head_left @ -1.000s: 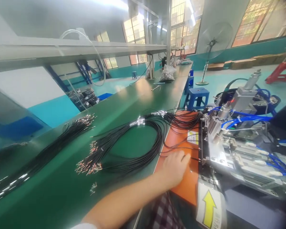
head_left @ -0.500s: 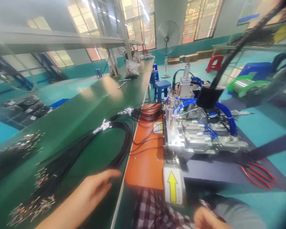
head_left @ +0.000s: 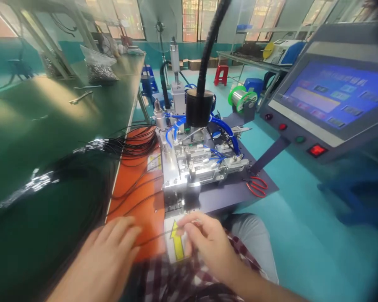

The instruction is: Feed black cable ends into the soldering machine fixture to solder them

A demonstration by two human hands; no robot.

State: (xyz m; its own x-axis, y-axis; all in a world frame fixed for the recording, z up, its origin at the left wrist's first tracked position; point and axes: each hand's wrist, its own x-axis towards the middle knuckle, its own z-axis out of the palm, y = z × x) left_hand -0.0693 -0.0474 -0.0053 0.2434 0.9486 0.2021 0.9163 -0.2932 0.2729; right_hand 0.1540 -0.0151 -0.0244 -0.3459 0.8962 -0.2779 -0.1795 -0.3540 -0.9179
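A thin black cable (head_left: pixel 154 239) stretches between my two hands, over the near end of the orange plate (head_left: pixel 135 180). My right hand (head_left: pixel 204 237) pinches it near its end, above the yellow-arrow label (head_left: pixel 177 243). My left hand (head_left: pixel 113 243) is blurred, its fingers curled over the cable's other side at the bench edge. Just beyond the hands stands a metal machine (head_left: pixel 189 167) with blue air tubes. More black cables lie across the orange plate, and a looped cable bundle (head_left: pixel 82 180) rests on the green bench (head_left: pixel 59 121).
Red-handled pliers (head_left: pixel 256 186) lie on the machine's base, right side. A control screen (head_left: pixel 337 92) with buttons rises at the right. Behind the machine are a green wire spool (head_left: pixel 243 99) and stools. Wrenches (head_left: pixel 82 96) and a bag of small parts (head_left: pixel 99 67) sit on the bench.
The view has swung right, bringing the control screen in. My right hand has come up over the arrow label, and a cable now spans both hands. My left hand has curled its fingers.
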